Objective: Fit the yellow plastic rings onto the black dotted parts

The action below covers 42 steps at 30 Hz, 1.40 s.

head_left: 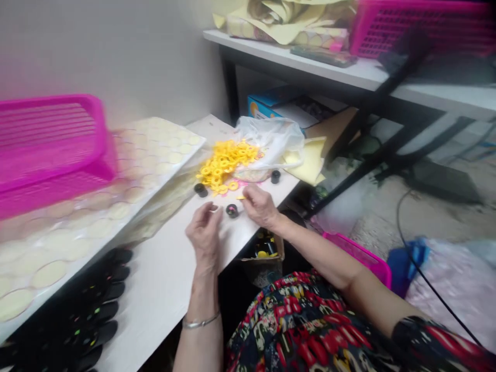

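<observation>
My right hand (260, 206) is closed in a pinch on a small flat yellow piece (241, 197), apparently a ring like those in the heap. My left hand (204, 227) has its fingers curled towards the thumb; whatever they may hold is too small to make out. Between the two hands a small black cylinder (231, 210) stands on the white table (166, 274), with a bit of pink showing inside it. Just beyond lies a heap of yellow rings (227, 160). Two more black cylinders sit nearby, one left of the heap (200, 189) and one to its right (275, 176).
A clear plastic bag (271, 139) lies behind the rings. On the left are a pink basket (104, 139), sheets with round cut-outs (155, 155) and a row of black pieces (93, 315). An open carton (279, 250) sits below the table edge; a shelf (287, 57) stands behind.
</observation>
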### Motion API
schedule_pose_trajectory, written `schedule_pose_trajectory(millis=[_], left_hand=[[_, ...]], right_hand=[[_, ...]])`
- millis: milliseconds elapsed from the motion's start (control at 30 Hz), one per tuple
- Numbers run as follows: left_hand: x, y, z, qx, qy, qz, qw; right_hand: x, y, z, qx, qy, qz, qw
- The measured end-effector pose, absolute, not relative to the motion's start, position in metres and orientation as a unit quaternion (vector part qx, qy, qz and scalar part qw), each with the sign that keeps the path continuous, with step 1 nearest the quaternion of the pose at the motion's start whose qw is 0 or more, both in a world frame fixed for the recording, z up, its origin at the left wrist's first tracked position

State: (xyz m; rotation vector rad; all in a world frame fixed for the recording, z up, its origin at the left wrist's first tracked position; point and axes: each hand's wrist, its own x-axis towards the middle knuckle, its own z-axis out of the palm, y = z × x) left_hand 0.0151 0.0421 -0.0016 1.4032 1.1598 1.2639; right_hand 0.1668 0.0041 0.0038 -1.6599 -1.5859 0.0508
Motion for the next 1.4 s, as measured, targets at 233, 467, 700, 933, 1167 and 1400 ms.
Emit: schedule_pose_trajectory(millis=[233,467,700,933,1167,1400], left_hand=[[0.036,0.021,0.032,0.493,0.443,0.496,0.56],[0.04,0.032,0.037,0.466,0.433,0.467,0.615],[0.034,0.047,0.043,0.427,0.479,0.464,0.611],[0.018,0.06,0.014,0.422,0.549,0.44,0.572],[0.031,0.048,0.007,0.401,0.513,0.418,0.633],[0.042,0.052,-0.006,0.404,0.517,0.45,0.606]], right_hand=[[0.154,-0.021,0.02,-0.589,-0.703,0.07,0.391],[0.16,-0.015,0.018,-0.555,-0.644,0.203,0.486],[0.176,0.009,0.02,-0.517,-0.615,0.235,0.547],[0.182,0.02,0.006,-0.575,-0.583,0.267,0.508],[0.162,0.018,0.006,-0.615,-0.678,0.178,0.362],[0.16,0.02,0.012,-0.63,-0.677,0.205,0.322]])
